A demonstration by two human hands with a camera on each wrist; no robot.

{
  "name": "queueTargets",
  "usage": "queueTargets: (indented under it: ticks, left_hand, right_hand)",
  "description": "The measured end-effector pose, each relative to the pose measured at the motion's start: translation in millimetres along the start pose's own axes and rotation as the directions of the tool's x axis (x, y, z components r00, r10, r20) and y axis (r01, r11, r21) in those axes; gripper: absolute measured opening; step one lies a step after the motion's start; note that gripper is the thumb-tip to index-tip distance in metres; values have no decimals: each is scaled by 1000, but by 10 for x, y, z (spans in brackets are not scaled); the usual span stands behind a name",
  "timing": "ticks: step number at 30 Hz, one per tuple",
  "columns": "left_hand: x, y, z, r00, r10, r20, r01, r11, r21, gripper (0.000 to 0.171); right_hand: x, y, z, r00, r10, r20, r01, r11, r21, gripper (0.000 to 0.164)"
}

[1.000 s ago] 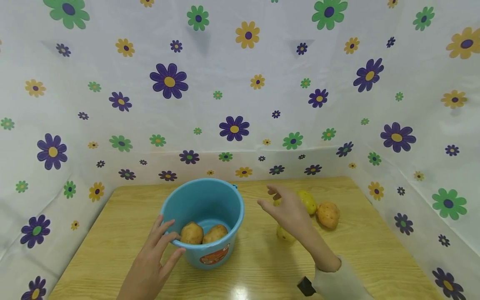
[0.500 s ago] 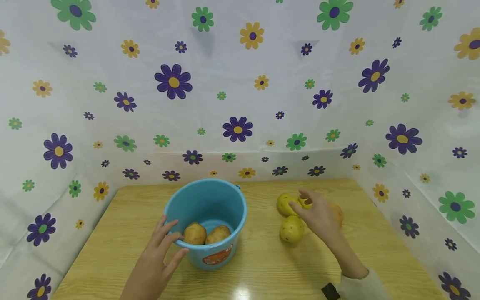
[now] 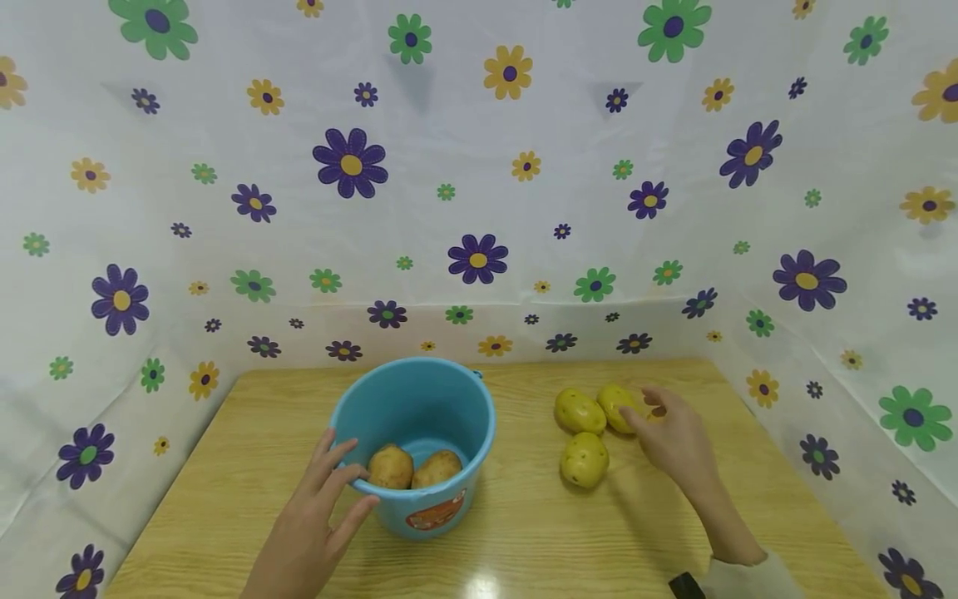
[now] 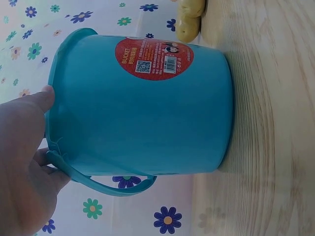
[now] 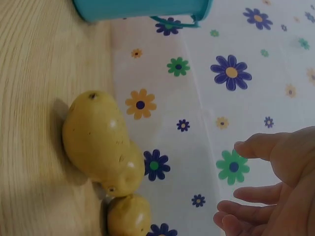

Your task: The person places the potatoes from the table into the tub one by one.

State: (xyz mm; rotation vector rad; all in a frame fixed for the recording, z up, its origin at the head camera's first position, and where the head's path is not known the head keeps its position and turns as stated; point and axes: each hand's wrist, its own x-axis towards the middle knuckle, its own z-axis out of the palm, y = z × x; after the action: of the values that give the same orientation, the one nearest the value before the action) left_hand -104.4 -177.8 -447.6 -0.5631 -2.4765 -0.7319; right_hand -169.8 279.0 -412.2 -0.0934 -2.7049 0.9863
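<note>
At the left of the table stands a light-blue bucket (image 3: 389,514), two brown potatoes (image 3: 391,467) lying on its bottom. My left hand (image 3: 305,520) holds the bucket's near-left rim, fingers over the edge and thumb on the outside; the left wrist view has this hand (image 4: 29,152) beside the hanging handle (image 4: 108,188). To the right, my right hand (image 3: 679,437) hovers with spread, loosely bent fingers and nothing between them. Beneath it a sliver of another brown potato (image 3: 657,413) shows, the rest hidden. Three smooth yellow, speckled, rounded fruits (image 3: 585,460) sit together just left of it.
The wooden table (image 3: 516,524) carries everything. A white cloth (image 3: 419,225) printed with flowers hangs around its back and sides. The bucket's red label (image 4: 155,58) faces the near side.
My right hand has moved right, from above the yellow fruits to above the brown potato, uncovering the fruits. The left hand has stayed at the bucket's rim. The head view has shifted slightly.
</note>
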Motion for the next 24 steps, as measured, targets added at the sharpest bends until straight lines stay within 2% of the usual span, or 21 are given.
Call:
queueTargets:
  ticks: [4, 8, 14, 24]
  left_hand:
    - [0, 6, 1, 1000, -7, 2, 7, 1000, -1, 28]
    - [-1, 5, -1, 1000, -13, 3, 13, 1000, 0, 28]
    - [-6, -5, 0, 1000, -3, -3, 3, 1000, -7, 28]
    - [-11, -7, -2, 1000, -16, 1, 16, 1000, -8, 27]
  right_hand:
    - [10, 134, -11, 1000, 28, -13, -28, 999, -20, 63]
    - [27, 262, -10, 998, 24, -50, -25, 999, -25, 62]
    - [50, 433, 12, 993, 65, -100, -65, 998, 1, 65]
    - [52, 702, 84, 985, 158, -73, -154, 986, 58, 74]
